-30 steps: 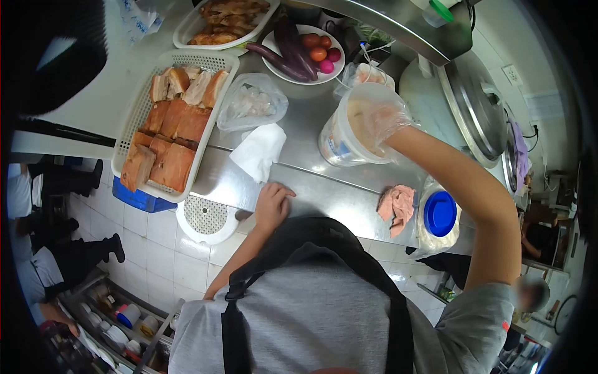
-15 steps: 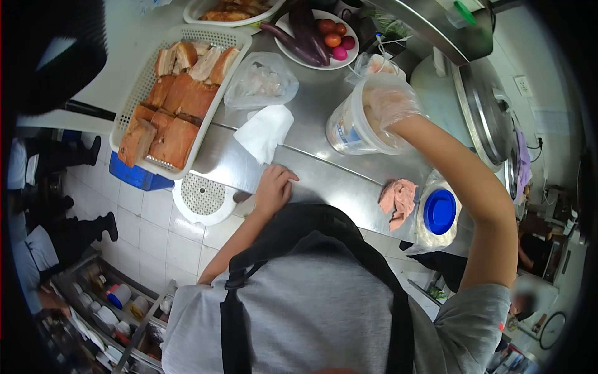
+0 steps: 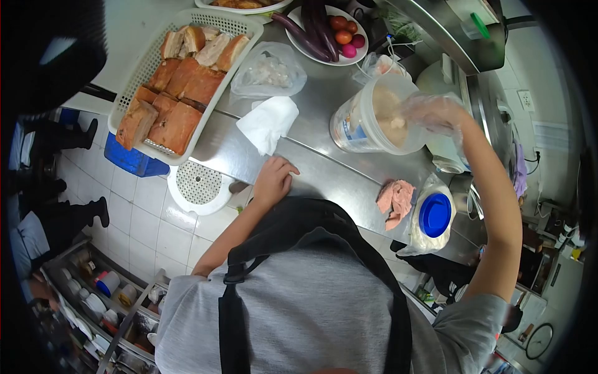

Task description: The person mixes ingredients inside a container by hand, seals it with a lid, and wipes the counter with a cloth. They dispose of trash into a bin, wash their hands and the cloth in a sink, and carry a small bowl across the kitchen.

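Note:
My right hand [image 3: 434, 113] wears a clear plastic glove and is at the mouth of a tilted, translucent plastic bucket [image 3: 361, 121]. Its fingers are drawn together over the rim; the glove hides what they hold, if anything. Pale tan contents [image 3: 387, 106] show inside the bucket. My bare left hand [image 3: 274, 181] rests on the counter's front edge, fingers loosely bent and holding nothing. Just beyond it lies a white cloth or paper [image 3: 268, 123]. A crumpled pink cloth [image 3: 395, 202] and a blue lid [image 3: 435, 215] on a plastic bag [image 3: 423, 243] lie nearer me, right of centre.
A perforated white basket [image 3: 252, 37] holds slabs of meat [image 3: 176, 128] at left. Behind are a plastic bag [image 3: 269, 71] and a plate [image 3: 311, 55] with eggplants [image 3: 311, 31] and tomatoes [image 3: 343, 37]. A white stool [image 3: 198, 187] stands below the counter [image 3: 324, 181]. Other people's legs [image 3: 68, 134] show at left.
My right hand has drawn back to the right from inside the bucket to its rim, uncovering the contents. My left hand stays at the counter edge. The view has shifted slightly.

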`<state>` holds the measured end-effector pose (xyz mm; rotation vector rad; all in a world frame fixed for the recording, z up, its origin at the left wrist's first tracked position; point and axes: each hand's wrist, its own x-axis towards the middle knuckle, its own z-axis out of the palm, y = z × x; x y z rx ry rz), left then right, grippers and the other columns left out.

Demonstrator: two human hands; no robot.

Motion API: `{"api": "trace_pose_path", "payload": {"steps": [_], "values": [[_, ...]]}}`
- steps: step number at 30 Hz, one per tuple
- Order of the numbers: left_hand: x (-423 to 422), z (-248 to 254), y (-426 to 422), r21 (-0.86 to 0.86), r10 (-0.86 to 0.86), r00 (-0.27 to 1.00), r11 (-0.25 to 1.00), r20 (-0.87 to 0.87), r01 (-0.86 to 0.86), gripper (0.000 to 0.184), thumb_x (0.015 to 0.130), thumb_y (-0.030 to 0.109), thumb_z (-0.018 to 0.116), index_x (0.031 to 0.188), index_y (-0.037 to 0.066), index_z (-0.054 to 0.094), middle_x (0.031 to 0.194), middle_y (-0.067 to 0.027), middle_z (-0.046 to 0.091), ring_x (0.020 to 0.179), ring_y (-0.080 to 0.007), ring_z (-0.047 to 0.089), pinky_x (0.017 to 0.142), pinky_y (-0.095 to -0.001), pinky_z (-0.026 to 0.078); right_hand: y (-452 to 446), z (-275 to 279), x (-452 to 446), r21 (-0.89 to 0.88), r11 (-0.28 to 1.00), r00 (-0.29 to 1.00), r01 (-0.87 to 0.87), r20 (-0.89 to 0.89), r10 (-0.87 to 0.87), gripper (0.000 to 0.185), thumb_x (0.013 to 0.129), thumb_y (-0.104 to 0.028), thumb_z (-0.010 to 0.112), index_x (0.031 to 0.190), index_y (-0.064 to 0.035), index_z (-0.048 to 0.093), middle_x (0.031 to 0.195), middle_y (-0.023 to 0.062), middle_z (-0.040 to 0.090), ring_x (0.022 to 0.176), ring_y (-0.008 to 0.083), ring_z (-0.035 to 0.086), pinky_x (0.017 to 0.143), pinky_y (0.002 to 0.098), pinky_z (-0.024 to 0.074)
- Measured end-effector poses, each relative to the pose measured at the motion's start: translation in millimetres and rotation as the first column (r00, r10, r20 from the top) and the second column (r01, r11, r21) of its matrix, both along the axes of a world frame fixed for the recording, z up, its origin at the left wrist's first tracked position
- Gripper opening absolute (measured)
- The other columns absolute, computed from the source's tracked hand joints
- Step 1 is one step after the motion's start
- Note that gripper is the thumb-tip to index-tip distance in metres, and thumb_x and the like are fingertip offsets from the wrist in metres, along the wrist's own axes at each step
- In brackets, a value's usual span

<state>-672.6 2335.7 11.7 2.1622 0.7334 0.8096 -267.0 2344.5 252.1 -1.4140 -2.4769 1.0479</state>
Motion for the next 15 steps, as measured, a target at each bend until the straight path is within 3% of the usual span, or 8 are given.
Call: {"api": "trace_pose_path", "payload": {"steps": [3, 6, 8, 9, 11, 13, 15], "values": [[-0.3, 0.2, 0.1, -0.002, -0.002, 1.000, 1.000, -0.006, 0.002, 0.020, 0.070, -0.003, 0.060, 0.084, 0.011, 0.061, 0.086, -0.0064, 0.055, 0.091, -0.0269, 0.054, 0.079, -0.0377, 0.044, -6.1, 20.6, -1.3, -0.108, 0.947, 0.953, 0.301, -0.004, -0.303, 0.023, 0.079, -0.013, 0.065, 0.101, -0.0049, 0.068, 0.100, 0.0056, 0.065, 0.085, 0.0218, 0.059, 0.072, 0.0301, 0.0474], [0.0, 0.1, 0.2, -0.003, -0.008, 1.000, 1.000, -0.007, 0.008, 0.020, 0.070, -0.003, 0.060, 0.084, 0.011, 0.061, 0.086, -0.0064, 0.055, 0.091, -0.0270, 0.054, 0.079, -0.0379, 0.044, -2.6, 45.3, -23.4, -0.261, 0.714, 0.759, 0.650, 0.158, -0.632, 0.031, 0.081, -0.019, 0.063, 0.109, -0.0049, 0.065, 0.091, 0.0063, 0.066, 0.075, 0.0197, 0.059, 0.064, 0.0303, 0.0468], [0.4, -0.6, 1.1, 0.001, -0.008, 1.000, 1.000, -0.003, 0.008, 0.020, 0.070, -0.003, 0.060, 0.083, 0.011, 0.061, 0.086, -0.0064, 0.055, 0.091, -0.0272, 0.054, 0.079, -0.0381, 0.044, 5.1, 47.2, -33.2, -0.110, 0.806, 0.771, 0.582, 0.391, -0.503, 0.033, 0.083, -0.020, 0.060, 0.111, -0.0048, 0.063, 0.089, 0.0116, 0.066, 0.075, 0.0230, 0.061, 0.065, 0.0333, 0.0478], [0.4, -1.0, 1.1, 0.004, -0.008, 1.000, 1.000, 0.000, 0.008, 0.020, 0.070, -0.003, 0.060, 0.083, 0.011, 0.061, 0.086, -0.0065, 0.055, 0.091, -0.0273, 0.054, 0.079, -0.0382, 0.044, 11.8, 45.5, -33.4, 0.023, 0.942, 0.766, 0.334, 0.576, -0.285, 0.032, 0.083, -0.020, 0.058, 0.111, -0.0050, 0.063, 0.089, 0.0149, 0.066, 0.077, 0.0251, 0.062, 0.066, 0.0350, 0.0488], [0.8, -0.8, 0.3, 0.003, -0.007, 1.000, 1.000, 0.001, 0.007, 0.020, 0.069, -0.003, 0.060, 0.083, 0.011, 0.061, 0.086, -0.0066, 0.055, 0.090, -0.0274, 0.054, 0.079, -0.0383, 0.044, 13.5, 35.9, -35.1, 0.167, 0.984, 0.649, 0.067, 0.741, -0.170, 0.029, 0.084, -0.019, 0.055, 0.108, -0.0056, 0.064, 0.088, 0.0198, 0.066, 0.081, 0.0292, 0.063, 0.069, 0.0382, 0.0503], [1.1, 0.7, 0.7, -0.001, -0.005, 1.000, 1.000, -0.005, 0.005, 0.020, 0.069, -0.003, 0.060, 0.082, 0.011, 0.061, 0.085, -0.0066, 0.055, 0.090, -0.0275, 0.054, 0.079, -0.0384, 0.044, 7.0, 7.1, -36.3, 0.323, 0.937, 0.631, 0.132, 0.702, -0.331, 0.024, 0.085, -0.016, 0.053, 0.102, -0.0062, 0.066, 0.089, 0.0231, 0.065, 0.085, 0.0330, 0.064, 0.073, 0.0413, 0.0514], [1.6, -0.5, 0.8, 0.000, -0.004, 1.000, 1.000, -0.010, 0.004, 0.019, 0.069, -0.003, 0.060, 0.082, 0.011, 0.061, 0.085, -0.0067, 0.055, 0.090, -0.0276, 0.054, 0.079, -0.0384, 0.044, 7.6, -4.7, -63.5, 0.280, 0.948, 0.472, 0.152, 0.822, -0.319, 0.020, 0.085, -0.017, 0.053, 0.095, -0.0063, 0.066, 0.097, 0.0181, 0.066, 0.089, 0.0292, 0.065, 0.074, 0.0407, 0.0524]]}}
